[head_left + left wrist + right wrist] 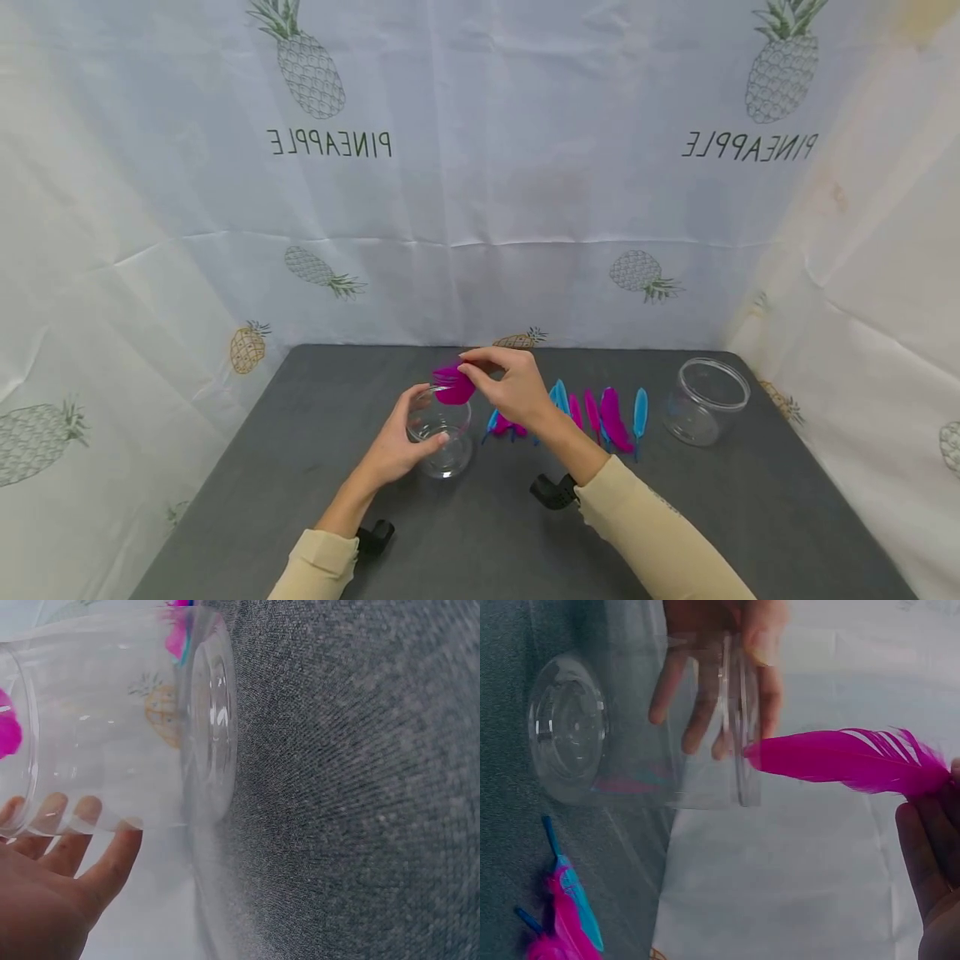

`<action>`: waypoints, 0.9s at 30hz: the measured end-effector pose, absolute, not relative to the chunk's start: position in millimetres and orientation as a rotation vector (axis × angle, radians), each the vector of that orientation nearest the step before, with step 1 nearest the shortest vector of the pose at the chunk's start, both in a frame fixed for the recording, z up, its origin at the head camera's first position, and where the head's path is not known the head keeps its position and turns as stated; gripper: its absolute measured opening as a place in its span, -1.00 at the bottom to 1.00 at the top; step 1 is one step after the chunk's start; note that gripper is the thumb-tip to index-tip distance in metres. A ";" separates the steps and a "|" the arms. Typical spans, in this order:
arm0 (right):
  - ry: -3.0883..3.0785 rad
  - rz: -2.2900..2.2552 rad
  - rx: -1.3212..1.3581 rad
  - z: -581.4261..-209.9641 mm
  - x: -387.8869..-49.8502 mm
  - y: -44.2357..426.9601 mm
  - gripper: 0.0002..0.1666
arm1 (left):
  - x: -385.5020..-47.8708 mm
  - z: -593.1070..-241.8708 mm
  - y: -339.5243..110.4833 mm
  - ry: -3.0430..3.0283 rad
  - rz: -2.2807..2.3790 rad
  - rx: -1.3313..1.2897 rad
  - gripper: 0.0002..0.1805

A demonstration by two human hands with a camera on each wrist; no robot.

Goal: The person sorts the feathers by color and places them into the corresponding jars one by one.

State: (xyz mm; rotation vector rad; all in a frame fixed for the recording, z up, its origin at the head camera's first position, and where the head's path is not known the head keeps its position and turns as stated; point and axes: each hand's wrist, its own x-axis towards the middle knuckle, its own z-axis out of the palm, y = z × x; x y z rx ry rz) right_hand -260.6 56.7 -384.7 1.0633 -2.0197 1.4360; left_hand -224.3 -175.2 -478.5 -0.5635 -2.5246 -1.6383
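My left hand [393,446] grips a clear round jar [453,460] at its side, fingers and thumb spread around the wall. The jar stands upright on the dark table. Above its mouth, my right hand [516,390] pinches a magenta feather [452,386] by one end between thumb and fingers. In the right wrist view, the far end of this feather [817,759] reaches the jar's rim [744,720]. Through the wall in the left wrist view, the left fingers [86,810] show against the glass or plastic; I cannot tell which material.
Several blue and magenta feathers [613,421] lie in a row right of the held jar, partly behind the right arm. A second clear jar [705,404] stands at the table's right. White pineapple-print cloth [480,183] hangs behind and beside the table [300,425].
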 end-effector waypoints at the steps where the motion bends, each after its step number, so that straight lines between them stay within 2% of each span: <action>1: -2.031 1.434 1.062 -386.8 -261.1 55.9 -0.82 | -224.5 -479.1 -175.2 -2.521 -1.641 -0.571 -0.08; 16: -2.133 1.353 1.123 -411.9 -266.3 43.7 -0.83 | -225.0 -479.0 -176.2 -2.535 -1.633 -0.592 -0.06; 27: -2.137 1.082 1.263 -422.1 -265.8 37.8 -0.82 | -225.3 -480.5 -175.7 -2.524 -1.656 -0.597 -0.02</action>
